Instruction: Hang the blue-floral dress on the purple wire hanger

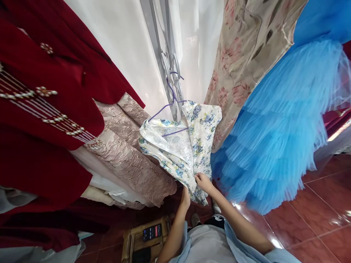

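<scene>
A small white dress with a blue flower print (183, 146) hangs on a purple hanger (171, 106) hooked to a grey metal rack (161, 54). My right hand (203, 182) pinches the lower edge of the dress fabric. My left hand (185, 197) reaches up under the hem, and the cloth mostly hides its fingers.
Hanging garments crowd both sides: a dark red beaded gown (41, 109) and a beige brocade dress (128, 153) on the left, a floral beige dress (241, 54) and a blue tulle dress (282, 120) on the right. A wooden stool with a phone (152, 232) stands on the red tiled floor (315, 219).
</scene>
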Demonstrator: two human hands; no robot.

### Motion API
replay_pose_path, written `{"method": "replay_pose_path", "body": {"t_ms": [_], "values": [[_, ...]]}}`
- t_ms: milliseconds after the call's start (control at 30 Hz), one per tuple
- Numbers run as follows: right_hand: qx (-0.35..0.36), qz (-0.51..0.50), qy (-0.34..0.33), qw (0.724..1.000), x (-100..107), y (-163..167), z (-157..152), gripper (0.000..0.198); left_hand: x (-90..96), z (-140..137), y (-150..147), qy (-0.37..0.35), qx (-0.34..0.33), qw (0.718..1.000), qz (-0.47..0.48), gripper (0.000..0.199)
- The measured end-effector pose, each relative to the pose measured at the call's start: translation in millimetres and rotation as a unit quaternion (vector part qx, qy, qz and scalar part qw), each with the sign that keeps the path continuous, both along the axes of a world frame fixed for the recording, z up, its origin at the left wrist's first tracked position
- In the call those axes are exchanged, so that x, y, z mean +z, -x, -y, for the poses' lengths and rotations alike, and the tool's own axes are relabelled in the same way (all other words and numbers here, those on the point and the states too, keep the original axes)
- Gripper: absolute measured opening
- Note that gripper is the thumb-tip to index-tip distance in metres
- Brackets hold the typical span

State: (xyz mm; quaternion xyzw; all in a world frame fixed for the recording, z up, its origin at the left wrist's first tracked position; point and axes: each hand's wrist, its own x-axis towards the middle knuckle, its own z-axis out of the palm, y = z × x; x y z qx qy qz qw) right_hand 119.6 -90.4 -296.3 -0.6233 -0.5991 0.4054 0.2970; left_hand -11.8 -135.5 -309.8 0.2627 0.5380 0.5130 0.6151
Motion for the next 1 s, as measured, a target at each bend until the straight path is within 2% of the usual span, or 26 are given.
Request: {"method": "replay_pose_path", "body": {"t_ms": [67,100,167,200,233,267,333,400,533,667,733,800,900,1000], "values": [[-0.003,-0.002,-0.001,1.0,-4,0,7,0.029,-6.6,3,5,0.001,0.051,0.997,-0.052,0.054],[-0.003,-0.007,-0.002,1.0,-6,0,12,0.033,-9.6,6,9,-0.005,0.102,0.99,-0.098,0.052],[-0.002,-0.045,-0.004,0.999,-9,1,21,0.041,-14.3,14,17,-0.048,0.225,0.949,-0.214,0.049],[-0.004,-0.077,-0.004,0.997,-11,2,26,0.044,-15.6,18,21,-0.088,0.263,0.921,-0.272,0.046],[-0.009,-0.113,-0.004,0.994,-11,3,31,0.046,-16.2,22,24,-0.134,0.27,0.897,-0.323,0.043],[-0.014,-0.149,-0.003,0.989,-11,5,35,0.048,-16.2,25,25,-0.178,0.243,0.881,-0.365,0.039],[-0.021,-0.199,-0.005,0.98,-9,8,41,0.05,-15.0,28,21,-0.251,0.124,0.863,-0.42,0.031],[-0.014,-0.227,-0.008,0.974,-2,12,46,0.051,-13.2,26,12,-0.289,0.037,0.847,-0.445,0.025],[0.007,-0.261,0.014,0.965,15,17,51,0.051,-9.6,16,-4,-0.303,0.037,0.83,-0.467,0.02],[0.002,-0.305,0.058,0.95,33,21,44,0.047,-7.2,14,-2,-0.313,0.032,0.824,-0.471,0.02],[-0.001,-0.318,0.065,0.946,49,25,32,0.045,-7.5,15,2,-0.325,0.028,0.82,-0.47,0.019],[0.0,-0.322,0.048,0.945,76,29,11,0.042,-8.6,17,7,-0.33,0.021,0.812,-0.482,0.02],[0.013,-0.332,-0.018,0.943,136,36,-34,0.04,-9.3,18,9,-0.327,0.007,0.795,-0.51,0.027],[-0.002,-0.376,-0.092,0.922,207,44,-84,0.033,-6.7,19,6,-0.326,0.006,0.789,-0.521,0.027]]}}
